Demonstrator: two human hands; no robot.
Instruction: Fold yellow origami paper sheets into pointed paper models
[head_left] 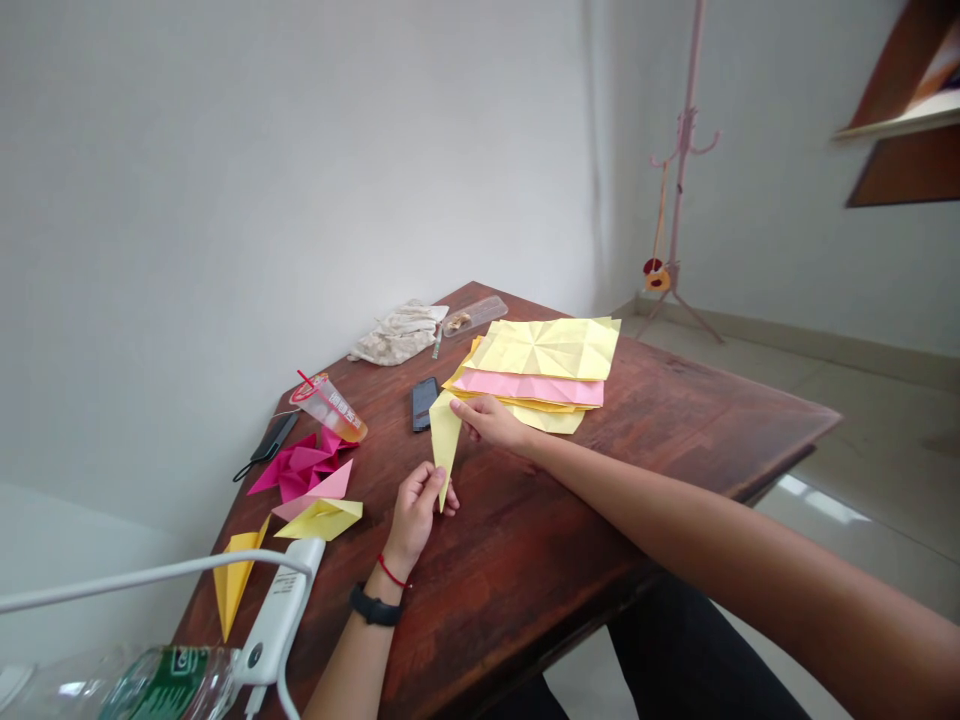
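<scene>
The left hand [411, 518], with a black band [375, 605] and a red string [391, 571] on its wrist, is closed around the lower part of a folded yellow paper [445, 440]. The right hand [491, 422] grips the paper's upper end, over the middle of the table [525, 560]. At the near left edge lie a bottle [165, 685] and a white charger [277, 620]. Up that edge are a yellow fold [234, 580], a pale yellow fold [322, 518], a pink fold [319, 490] and a magenta fold [296, 468], then a plastic cup [330, 405]. A phone [424, 402] lies just beyond the hands, beside a paper stack [544, 350]. A cloth [397, 335] and a plastic case [475, 315] sit at the far corner.
</scene>
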